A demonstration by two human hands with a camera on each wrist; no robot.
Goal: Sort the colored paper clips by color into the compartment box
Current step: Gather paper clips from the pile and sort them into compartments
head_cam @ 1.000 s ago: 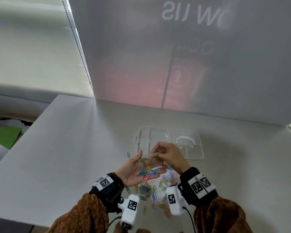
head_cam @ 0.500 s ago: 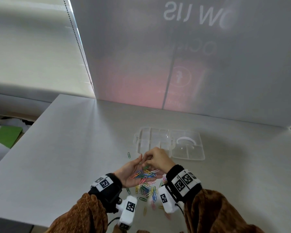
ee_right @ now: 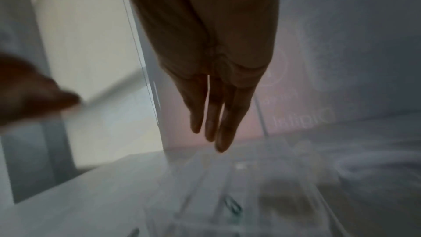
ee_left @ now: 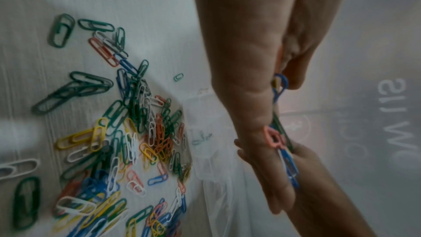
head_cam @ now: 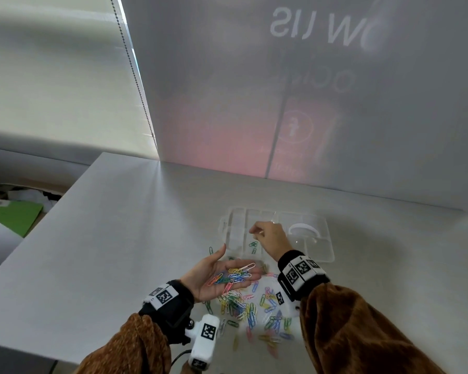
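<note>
My left hand (head_cam: 214,276) lies palm up over the table with relaxed fingers, and several mixed clips (head_cam: 235,275) rest loose on the palm. The left wrist view shows blue, pink and green clips (ee_left: 282,86) on that hand (ee_left: 246,60). My right hand (head_cam: 256,231) hovers over the clear compartment box (head_cam: 318,256), thumb and forefinger pinched on what looks like a small pale clip. Its other fingers (ee_right: 214,114) hang straight. Two green clips (head_cam: 253,247) lie in a near compartment, also blurred in the right wrist view (ee_right: 233,206). A heap of coloured clips (head_cam: 251,306) covers the table below my hands (ee_left: 136,132).
A lone green clip (head_cam: 211,250) lies left of the box. The box's open lid with a white handle (head_cam: 303,228) lies to the right. A grey panel stands behind the table, whose left edge (head_cam: 38,233) drops off toward a green folder (head_cam: 14,214).
My right hand rose from the left palm and went forward over the box. The left hand stayed in place, palm up, its fingers opened wider.
</note>
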